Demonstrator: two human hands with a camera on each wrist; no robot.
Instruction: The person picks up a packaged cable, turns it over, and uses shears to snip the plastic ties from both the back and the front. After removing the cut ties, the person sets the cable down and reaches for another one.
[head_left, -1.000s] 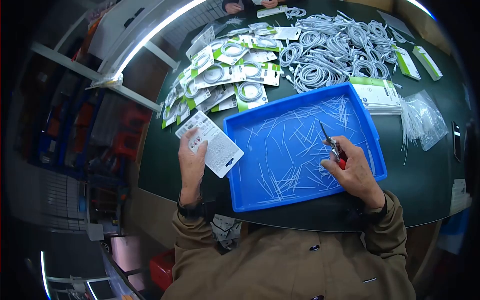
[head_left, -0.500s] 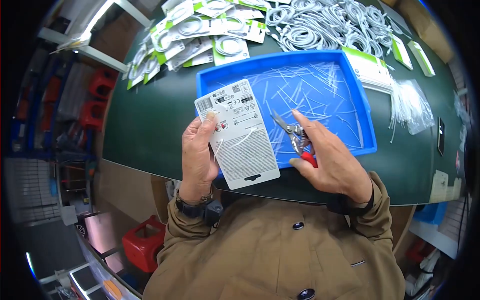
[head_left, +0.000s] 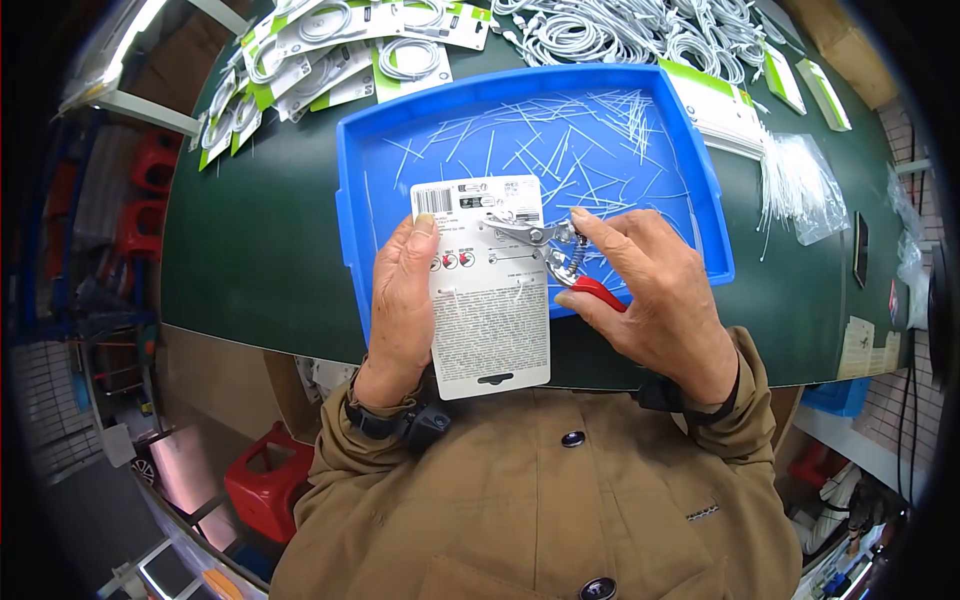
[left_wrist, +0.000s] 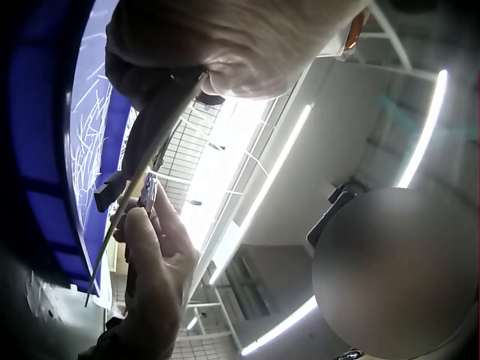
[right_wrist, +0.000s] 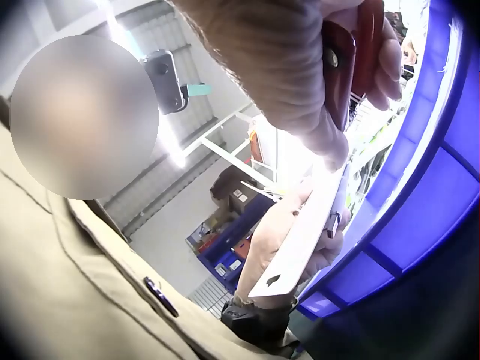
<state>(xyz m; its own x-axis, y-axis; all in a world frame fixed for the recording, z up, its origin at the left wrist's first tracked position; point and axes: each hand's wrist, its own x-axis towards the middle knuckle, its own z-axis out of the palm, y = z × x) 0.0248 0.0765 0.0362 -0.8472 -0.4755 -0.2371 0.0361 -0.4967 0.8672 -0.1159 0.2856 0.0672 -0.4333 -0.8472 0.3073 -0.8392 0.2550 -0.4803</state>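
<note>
My left hand (head_left: 402,305) grips the left edge of a white packaging card (head_left: 490,350), its printed back facing me, thumb on top. Short white tie ends (head_left: 520,290) stick out of the card's middle. Red-handled pruning shears (head_left: 592,291) are held in my right hand (head_left: 660,285), the coil spring showing between the handles. Their metal tips overlap the card's upper part, close to a white tie there. In the right wrist view the red handles (right_wrist: 341,75) lie inside the right hand's grip. Edge-on, the card (left_wrist: 139,176) appears in the left wrist view.
Under the hands lies a blue tray (head_left: 352,205) with many clipped white tie pieces (head_left: 560,150). Packaged cables (head_left: 325,70) and loose white cable coils (head_left: 600,35) are heaped behind it. A stack of cards (head_left: 725,125), white ties (head_left: 780,190) and a phone (head_left: 861,250) lie to the right.
The card has come from the tray's left side to in front of my body, turned more upright. The shears have moved left from over the tray, their tips now over the card.
</note>
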